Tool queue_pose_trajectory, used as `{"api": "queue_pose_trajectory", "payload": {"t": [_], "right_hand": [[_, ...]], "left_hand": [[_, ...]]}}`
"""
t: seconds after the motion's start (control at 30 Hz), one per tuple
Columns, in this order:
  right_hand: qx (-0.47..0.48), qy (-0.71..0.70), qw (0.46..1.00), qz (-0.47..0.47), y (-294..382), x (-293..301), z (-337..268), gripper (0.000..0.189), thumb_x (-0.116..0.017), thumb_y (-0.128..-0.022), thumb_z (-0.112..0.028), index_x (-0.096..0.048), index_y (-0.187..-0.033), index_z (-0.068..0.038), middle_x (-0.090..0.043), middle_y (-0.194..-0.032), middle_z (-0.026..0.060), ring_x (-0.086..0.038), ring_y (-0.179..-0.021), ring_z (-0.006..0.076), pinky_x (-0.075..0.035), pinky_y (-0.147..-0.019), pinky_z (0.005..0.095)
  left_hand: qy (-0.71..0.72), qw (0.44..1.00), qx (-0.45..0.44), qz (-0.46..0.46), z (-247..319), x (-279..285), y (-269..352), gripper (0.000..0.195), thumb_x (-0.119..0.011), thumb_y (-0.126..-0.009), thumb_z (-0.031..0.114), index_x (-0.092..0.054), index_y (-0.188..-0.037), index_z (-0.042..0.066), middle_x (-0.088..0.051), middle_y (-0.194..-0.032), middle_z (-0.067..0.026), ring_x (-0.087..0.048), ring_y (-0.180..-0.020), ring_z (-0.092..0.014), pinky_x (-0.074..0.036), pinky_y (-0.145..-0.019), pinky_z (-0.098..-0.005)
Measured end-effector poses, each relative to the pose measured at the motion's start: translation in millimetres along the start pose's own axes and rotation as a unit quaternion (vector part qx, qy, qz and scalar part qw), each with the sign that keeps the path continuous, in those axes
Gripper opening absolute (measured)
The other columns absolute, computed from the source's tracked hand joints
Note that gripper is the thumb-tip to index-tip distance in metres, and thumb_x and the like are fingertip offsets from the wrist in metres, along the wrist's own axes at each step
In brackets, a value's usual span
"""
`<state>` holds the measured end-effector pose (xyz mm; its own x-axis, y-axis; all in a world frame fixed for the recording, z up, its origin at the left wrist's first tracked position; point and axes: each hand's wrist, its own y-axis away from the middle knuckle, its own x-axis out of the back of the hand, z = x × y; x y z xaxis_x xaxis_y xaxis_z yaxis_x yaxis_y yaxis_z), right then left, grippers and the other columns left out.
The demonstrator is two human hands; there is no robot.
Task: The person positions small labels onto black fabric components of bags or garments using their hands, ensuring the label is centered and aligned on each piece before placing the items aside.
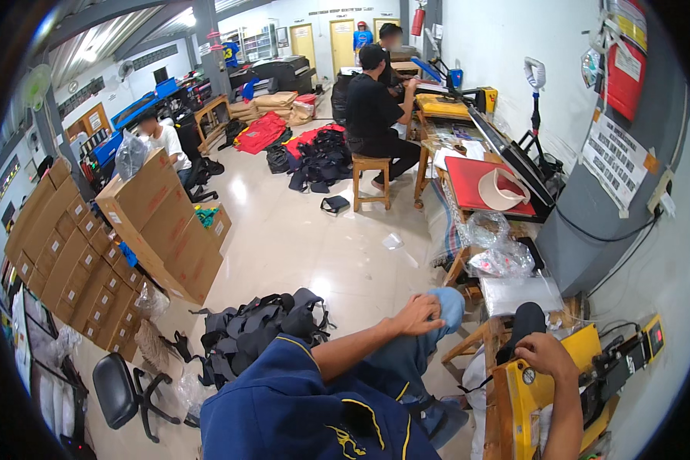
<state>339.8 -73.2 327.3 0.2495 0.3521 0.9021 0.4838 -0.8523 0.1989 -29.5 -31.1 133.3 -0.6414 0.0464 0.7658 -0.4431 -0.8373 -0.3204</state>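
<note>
My left hand (418, 315) rests on my bent knee (448, 307) in light blue jeans, fingers draped over it and holding nothing. On the right, my right hand (543, 352) pinches the near edge of a black cap (528, 323). That cap sits at the front end of a yellow heat press machine (520, 397), which bears a small round gauge and stands on a wooden bench. Part of the cap is hidden behind my fingers. A dark strap hangs down beside the bench's edge.
Clear plastic packaging (503, 259) and a plastic sheet (520, 294) lie past the cap. Further along, a beige visor (501, 190) rests on a red flat press. Dark caps (259, 330) are heaped on the floor, near cartons (167, 230). A co-worker (374, 109) sits on a wooden stool.
</note>
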Motion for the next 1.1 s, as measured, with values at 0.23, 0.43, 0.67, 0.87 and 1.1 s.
{"api": "queue_pose_trajectory", "payload": {"t": [0.23,0.43,0.67,0.87,1.1], "right_hand": [[-0.016,0.01,1.0,0.016,1.6,1.8,3.9,0.03,-0.069,-0.091,-0.03,-0.078,-0.103,-0.004,-0.074,-0.101,0.017,-0.07,-0.097,0.0355,-0.054,-0.087,0.0437],[-0.027,-0.013,0.999,0.016,0.7,3.8,5.8,0.03,-0.069,-0.091,-0.031,-0.078,-0.103,-0.005,-0.073,-0.1,0.0169,-0.07,-0.096,0.0352,-0.054,-0.086,0.0446],[0.014,0.003,1.0,0.014,-3.8,-3.4,17.0,0.027,-0.069,-0.092,-0.03,-0.077,-0.103,-0.006,-0.073,-0.099,0.015,-0.069,-0.097,0.035,-0.054,-0.087,0.0446],[0.019,0.022,0.998,0.047,-2.1,6.7,9.9,0.025,-0.069,-0.093,-0.029,-0.077,-0.101,-0.008,-0.073,-0.099,0.013,-0.069,-0.098,0.0332,-0.054,-0.087,0.0439],[-0.019,0.046,0.982,0.18,15.3,44.5,-10.9,0.02,-0.072,-0.09,-0.021,-0.075,-0.102,-0.005,-0.072,-0.096,0.0129,-0.068,-0.095,0.0331,-0.052,-0.087,0.0438]], "left_hand": [[-0.139,0.989,-0.043,0.009,28.2,49.3,-60.2,0.042,-0.065,-0.094,0.051,-0.068,-0.093,0.009,-0.061,-0.124,-0.015,-0.05,-0.132,-0.035,-0.026,-0.116,-0.063],[-0.311,0.933,-0.014,-0.182,29.1,10.3,-49.6,0.056,-0.064,-0.092,0.056,-0.074,-0.115,0.005,-0.068,-0.122,-0.0185,-0.052,-0.134,-0.036,-0.015,-0.117,-0.0759],[-0.103,0.909,0.053,-0.4,30.2,-25.6,-36.9,0.058,-0.058,-0.097,0.055,-0.065,-0.135,0.012,-0.064,-0.137,-0.014,-0.051,-0.14,-0.033,-0.023,-0.117,-0.0718],[-0.108,0.848,0.113,-0.506,10.2,-50.3,-37.1,0.054,-0.062,-0.094,0.054,-0.071,-0.119,0.006,-0.073,-0.115,-0.0193,-0.069,-0.112,-0.039,-0.048,-0.101,-0.0511],[-0.043,0.865,-0.013,-0.5,32.1,-77.1,-60.5,0.062,-0.055,-0.101,0.054,-0.058,-0.143,0.008,-0.064,-0.134,-0.0216,-0.059,-0.127,-0.041,-0.045,-0.107,-0.0502]]}}
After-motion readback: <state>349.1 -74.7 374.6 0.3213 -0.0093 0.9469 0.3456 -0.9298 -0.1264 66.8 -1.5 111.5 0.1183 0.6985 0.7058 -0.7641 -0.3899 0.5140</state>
